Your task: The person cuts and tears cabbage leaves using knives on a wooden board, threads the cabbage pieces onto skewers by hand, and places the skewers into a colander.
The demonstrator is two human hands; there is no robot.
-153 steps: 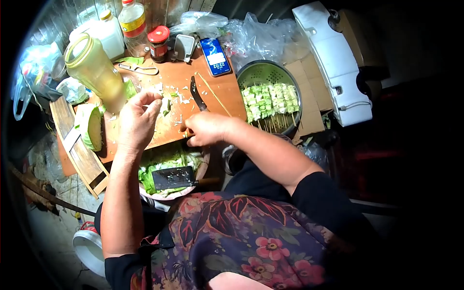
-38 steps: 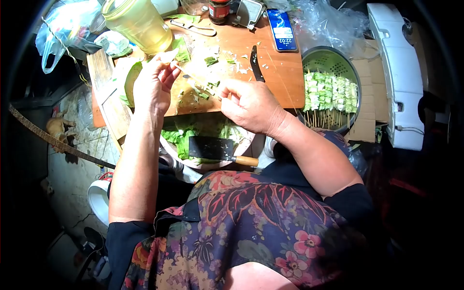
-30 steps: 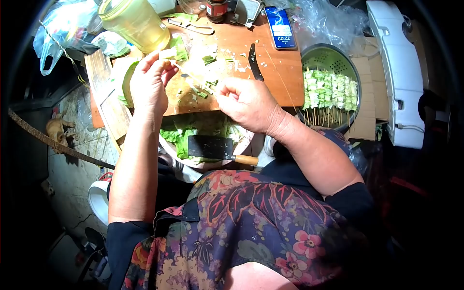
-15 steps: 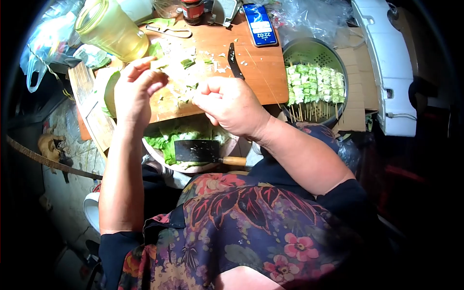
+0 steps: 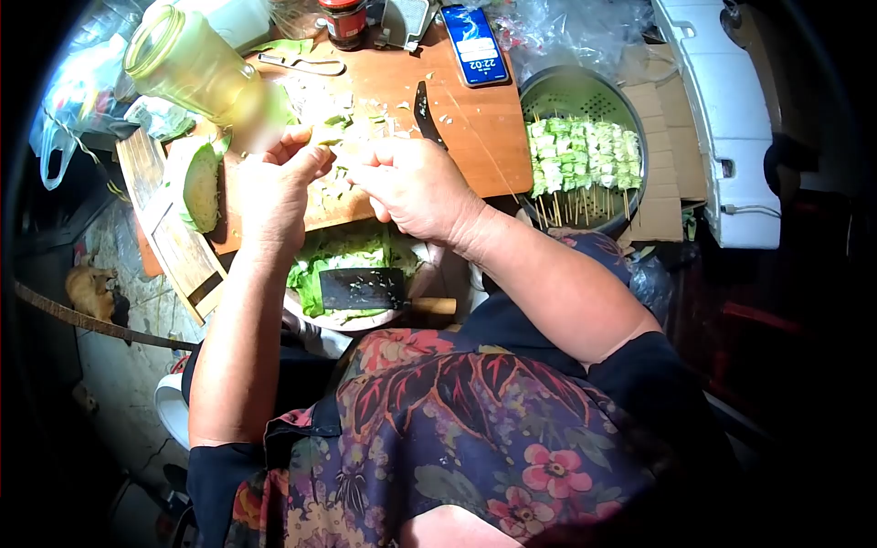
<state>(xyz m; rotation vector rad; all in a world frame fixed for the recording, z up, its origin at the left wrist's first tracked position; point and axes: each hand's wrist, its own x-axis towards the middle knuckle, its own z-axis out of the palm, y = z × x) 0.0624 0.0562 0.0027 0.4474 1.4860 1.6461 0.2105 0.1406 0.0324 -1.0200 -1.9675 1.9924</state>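
My left hand [image 5: 274,196] is over the wooden board [image 5: 484,137], thumb and fingers pinched on a piece of cabbage leaf [image 5: 331,131]. Close beside it on the right, my right hand [image 5: 418,190] has its fingers closed; whatever they hold is lost in the glare. Chopped cabbage bits lie on the board beneath both hands. Left of my left hand rests a cut cabbage half [image 5: 201,187]. Below the board, a cleaver [image 5: 364,289] with a wooden handle lies across a basin [image 5: 365,321] of cabbage leaves [image 5: 343,254].
Skewers of cabbage [image 5: 585,155] fill part of a metal colander [image 5: 637,110] on the right. On the board are a dark knife [image 5: 425,114], a peeler [image 5: 301,64] and a phone [image 5: 475,46]. A yellowish plastic jar [image 5: 187,68] and a red-lidded jar [image 5: 343,23] stand behind.
My left hand has come down and to the right, its fingertips now near my right hand with the leaf piece between them. The view has shifted slightly.
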